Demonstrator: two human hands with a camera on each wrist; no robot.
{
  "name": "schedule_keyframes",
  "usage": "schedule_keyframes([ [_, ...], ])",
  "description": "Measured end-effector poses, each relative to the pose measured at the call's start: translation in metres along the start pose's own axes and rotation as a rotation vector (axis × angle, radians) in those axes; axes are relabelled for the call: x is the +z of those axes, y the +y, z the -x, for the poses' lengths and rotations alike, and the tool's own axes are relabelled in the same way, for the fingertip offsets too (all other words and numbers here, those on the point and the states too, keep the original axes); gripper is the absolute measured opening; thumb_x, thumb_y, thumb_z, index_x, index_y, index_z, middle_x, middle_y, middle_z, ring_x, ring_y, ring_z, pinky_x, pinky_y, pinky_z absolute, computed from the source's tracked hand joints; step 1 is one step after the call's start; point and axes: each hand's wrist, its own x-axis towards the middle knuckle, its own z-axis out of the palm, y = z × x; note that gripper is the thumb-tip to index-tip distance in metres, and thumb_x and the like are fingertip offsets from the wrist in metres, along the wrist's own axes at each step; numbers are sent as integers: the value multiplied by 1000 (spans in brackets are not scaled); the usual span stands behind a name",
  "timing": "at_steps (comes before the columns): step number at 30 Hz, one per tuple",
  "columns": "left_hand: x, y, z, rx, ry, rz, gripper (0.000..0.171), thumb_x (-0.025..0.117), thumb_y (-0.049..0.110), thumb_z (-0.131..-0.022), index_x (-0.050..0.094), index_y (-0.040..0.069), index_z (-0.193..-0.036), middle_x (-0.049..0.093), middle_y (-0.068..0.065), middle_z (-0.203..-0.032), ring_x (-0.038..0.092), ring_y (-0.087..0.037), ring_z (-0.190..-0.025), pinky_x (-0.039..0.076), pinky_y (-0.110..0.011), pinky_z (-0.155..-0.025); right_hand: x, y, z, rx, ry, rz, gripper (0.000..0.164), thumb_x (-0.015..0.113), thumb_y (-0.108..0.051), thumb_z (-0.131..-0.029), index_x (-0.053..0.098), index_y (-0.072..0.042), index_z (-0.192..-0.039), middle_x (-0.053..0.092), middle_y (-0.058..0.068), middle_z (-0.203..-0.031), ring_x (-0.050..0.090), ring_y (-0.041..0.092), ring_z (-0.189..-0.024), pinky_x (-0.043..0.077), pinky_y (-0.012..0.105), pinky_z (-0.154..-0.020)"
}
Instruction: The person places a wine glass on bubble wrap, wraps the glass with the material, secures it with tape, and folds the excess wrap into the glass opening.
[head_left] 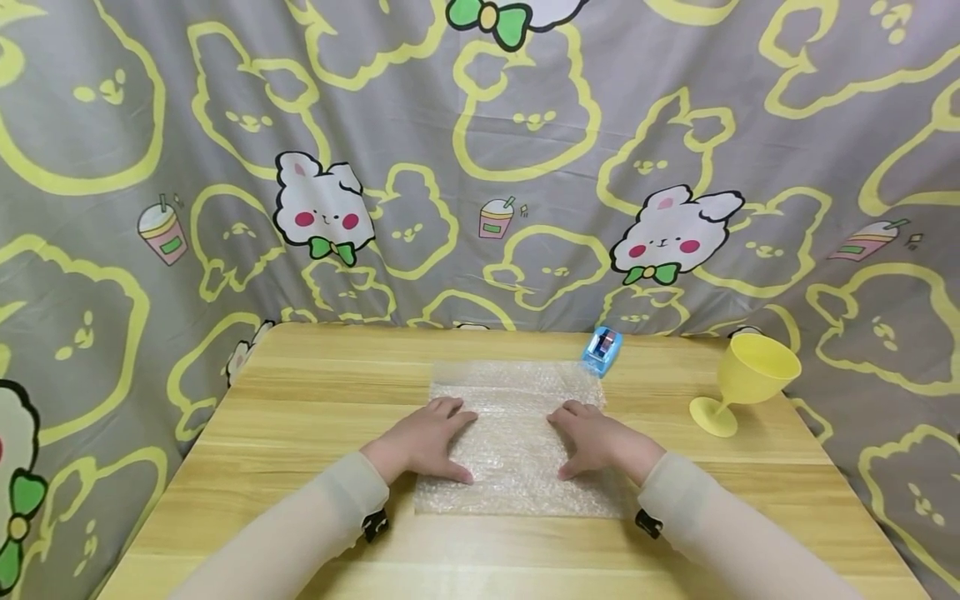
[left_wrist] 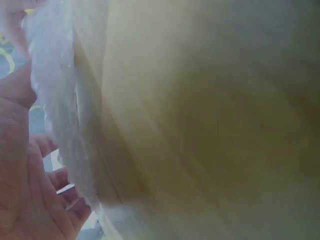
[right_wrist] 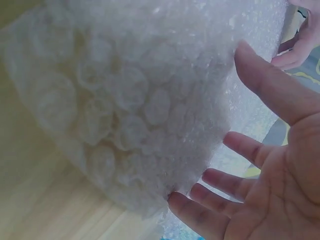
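Observation:
A sheet of clear bubble wrap (head_left: 517,450) lies flat on the table between both hands. My left hand (head_left: 429,437) rests on its left side, thumb and fingers spread apart. On the opposite side, my right hand (head_left: 596,440) touches the sheet with its fingertips, the fingers loosely bent. The right wrist view shows the bubble wrap's (right_wrist: 150,100) round bubbles close up, with the thumb and fingers of the right hand (right_wrist: 270,175) along it. In the left wrist view, the left hand (left_wrist: 37,180) has its palm turned toward the sheet's edge (left_wrist: 57,85).
A yellow goblet (head_left: 757,367) stands at the right of the wooden table (head_left: 315,417). A small blue object (head_left: 602,350) with a shiny, dark middle lies at the sheet's far right corner. Behind the table hangs a grey curtain (head_left: 420,108) with cartoon prints.

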Motion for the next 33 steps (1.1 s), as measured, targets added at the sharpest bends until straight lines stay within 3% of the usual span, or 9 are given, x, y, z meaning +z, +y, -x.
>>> schedule_keyframes([
  [6, -3, -3, -2, 31, -31, 8, 91, 71, 62, -83, 39, 17, -155, 31, -17, -159, 28, -35, -146, 33, -48, -115, 0, 3, 0, 46, -2, -30, 98, 90, -31, -73, 39, -2, -150, 36, 26, -152, 32, 48, -139, 34, 62, -110],
  [14, -7, -1, 0, 19, -98, 81, 95, 78, 57, -80, 39, 12, -154, 22, -19, -162, 14, -39, -150, 24, -50, -120, 0, 4, 1, 55, -20, -18, 100, 90, -33, -72, 38, 0, -151, 34, 26, -152, 30, 47, -139, 34, 62, -110],
  [23, -8, 0, 3, 39, -44, 53, 97, 81, 59, -75, 45, 10, -150, 30, -16, -160, 24, -34, -147, 32, -46, -117, 0, 8, 4, 69, -26, -20, 101, 91, -33, -71, 38, -1, -151, 30, 29, -154, 25, 52, -141, 31, 66, -109],
  [33, -9, -4, 3, 26, -82, 80, 102, 83, 63, -70, 43, 14, -151, 24, -19, -162, 20, -37, -149, 30, -51, -117, 0, 13, 4, 38, -7, -113, 104, 93, -26, -67, 37, 0, -151, 20, 34, -157, 16, 53, -144, 21, 68, -113],
])
